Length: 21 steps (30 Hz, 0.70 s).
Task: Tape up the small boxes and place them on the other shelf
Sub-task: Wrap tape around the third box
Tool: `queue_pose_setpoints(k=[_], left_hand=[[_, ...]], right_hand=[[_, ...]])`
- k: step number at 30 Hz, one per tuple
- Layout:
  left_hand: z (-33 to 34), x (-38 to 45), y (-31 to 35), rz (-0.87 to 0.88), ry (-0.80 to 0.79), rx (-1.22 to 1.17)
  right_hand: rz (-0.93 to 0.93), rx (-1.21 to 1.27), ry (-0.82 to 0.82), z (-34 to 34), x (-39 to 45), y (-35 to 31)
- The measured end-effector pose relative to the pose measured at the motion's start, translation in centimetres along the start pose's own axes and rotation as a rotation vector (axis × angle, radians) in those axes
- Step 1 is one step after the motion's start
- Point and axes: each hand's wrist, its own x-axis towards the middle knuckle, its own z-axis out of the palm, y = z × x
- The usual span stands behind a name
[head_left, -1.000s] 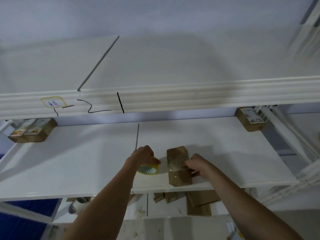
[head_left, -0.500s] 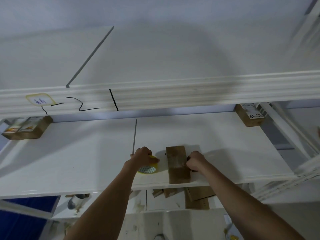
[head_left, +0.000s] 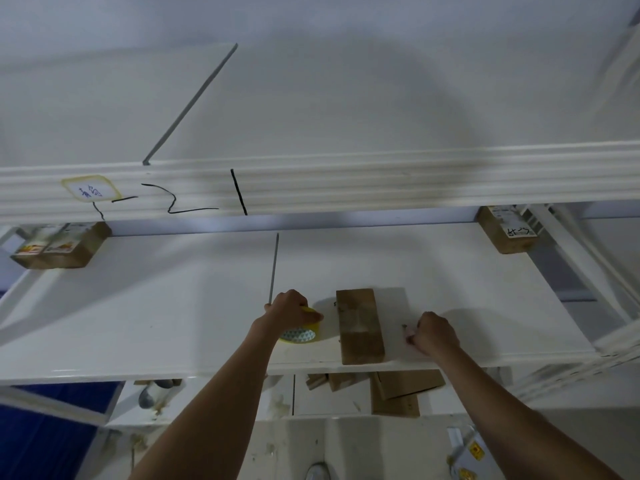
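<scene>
- Left hand (head_left: 290,310), centre frame, fingers curled over the yellow tape roll (head_left: 300,332)
- Small box (head_left: 359,325) lies just right of it on the white shelf (head_left: 138,323); untouched
- Right hand (head_left: 433,332) sits right of the box, fingers curled; what they hold, can't tell

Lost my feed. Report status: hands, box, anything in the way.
Left hand grips tape roll. Right hand curled, beside box, not touching; holding anything, can't tell. Small box flat on shelf. Nothing blocking it.
</scene>
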Motion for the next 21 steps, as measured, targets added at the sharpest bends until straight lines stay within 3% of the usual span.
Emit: queue_pose_setpoints(k=[6,9,13,15,18,21], left_hand=[[0.1,-0.1,0.0,0.004,0.014,-0.018],[0.2,0.0,-0.1,0.005,0.020,-0.024],[0.4,0.1,-0.2,0.008,0.030,-0.027],[0.4,0.0,-0.2,0.006,0.029,-0.031],[0.2,-0.1,-0.2,-0.002,0.023,-0.029],[0.3,-0.1,-0.4,-0.003,0.025,-0.040]], right_hand=[[0.049,0.259,0.052,1.0,0.6,0.2],[0.053,0.514,0.224,0.6,0.2,-1.0],[-0.184,0.705,0.330,-0.1,-2.1,-5.4],[-0.334,0.676,0.326,0.7,-3.4,-7.8],[-0.527,0.542,0.262,3.0,-4.7,-10.8],[-0.571,0.504,0.170,5.1,-5.1,-11.2]])
